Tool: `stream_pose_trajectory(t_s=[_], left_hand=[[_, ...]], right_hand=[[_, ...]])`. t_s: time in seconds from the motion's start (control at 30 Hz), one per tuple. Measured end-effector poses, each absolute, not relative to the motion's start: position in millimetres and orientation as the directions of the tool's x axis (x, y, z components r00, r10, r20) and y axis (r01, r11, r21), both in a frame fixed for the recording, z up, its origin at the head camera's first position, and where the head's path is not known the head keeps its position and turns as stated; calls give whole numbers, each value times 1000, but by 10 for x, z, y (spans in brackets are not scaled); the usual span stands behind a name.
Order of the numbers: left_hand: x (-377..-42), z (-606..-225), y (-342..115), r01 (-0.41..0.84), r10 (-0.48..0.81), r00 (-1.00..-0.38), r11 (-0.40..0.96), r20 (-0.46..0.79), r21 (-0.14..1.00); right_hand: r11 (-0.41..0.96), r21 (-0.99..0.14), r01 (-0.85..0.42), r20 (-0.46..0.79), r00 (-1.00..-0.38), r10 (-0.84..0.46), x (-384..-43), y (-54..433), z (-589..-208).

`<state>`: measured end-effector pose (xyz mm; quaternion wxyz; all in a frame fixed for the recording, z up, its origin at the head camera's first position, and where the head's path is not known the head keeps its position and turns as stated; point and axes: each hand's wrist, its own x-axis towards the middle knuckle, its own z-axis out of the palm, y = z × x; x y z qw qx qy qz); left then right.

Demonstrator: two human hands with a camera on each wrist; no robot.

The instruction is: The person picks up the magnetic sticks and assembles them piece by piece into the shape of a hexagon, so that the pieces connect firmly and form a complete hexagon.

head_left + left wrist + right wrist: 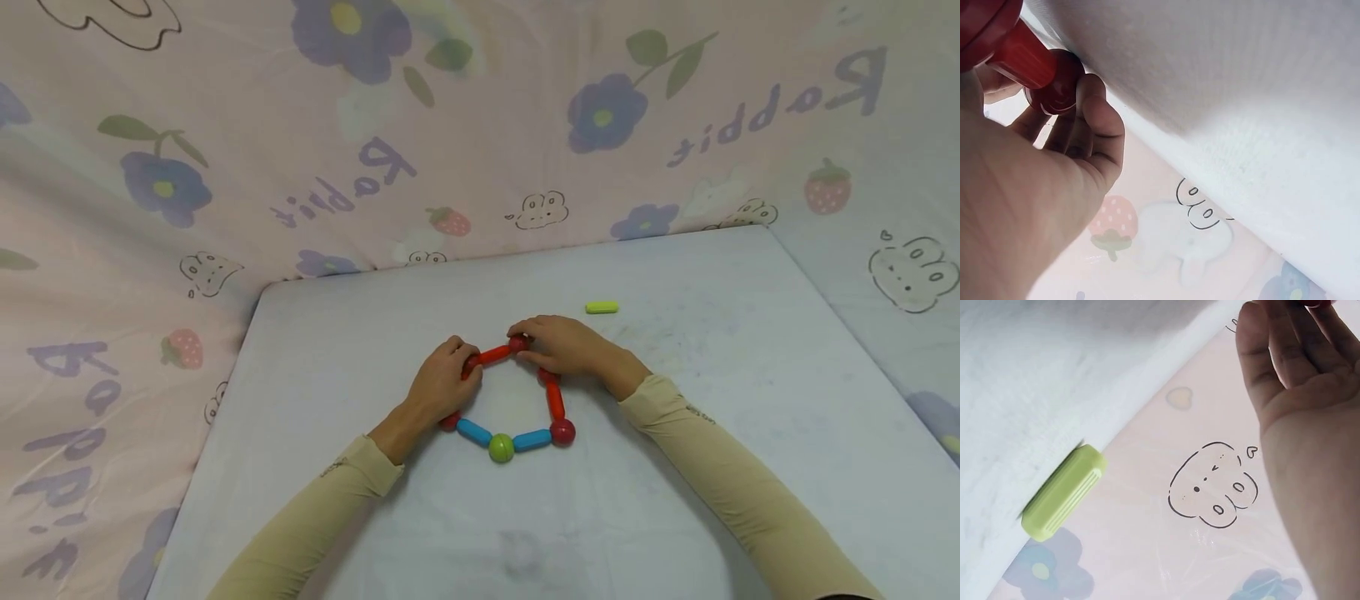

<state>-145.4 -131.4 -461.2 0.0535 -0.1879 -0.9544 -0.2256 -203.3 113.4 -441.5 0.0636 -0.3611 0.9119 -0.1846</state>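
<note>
A ring of toy balls and rods lies on the table. At its far left corner, my left hand [441, 385] grips a red ball [1055, 87] with curled fingers; a red rod [1025, 59] joins that ball to another red one. My right hand [568, 343] holds the red ball [518, 342] at the far corner between thumb and fingers. Between the hands runs a red rod [494, 356]. The near side has two blue rods [532, 440] meeting at a green ball [502, 448]. At the near right sits a red ball [562, 432] below another red rod [555, 402]. My hands hide parts of the ring.
A yellow-green rod [602, 307] lies loose on the white table [675, 492], beyond the right hand. Patterned cloth [487, 125] with flowers and rabbits hangs behind and beside the table.
</note>
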Motion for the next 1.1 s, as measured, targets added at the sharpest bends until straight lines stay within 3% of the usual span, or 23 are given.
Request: stream_pose_trajectory(t_s=[0.83, 1.1], left_hand=[[-1424, -4587, -1291, 352, 316, -936, 850, 155, 393], [-1415, -4564, -1323, 311, 275, -950, 877, 147, 366]], right_hand=[[709, -318, -629, 30, -754, -656, -1934, 1326, -4409], [705, -230, -671, 41, -730, -682, -1766, 1407, -4370]])
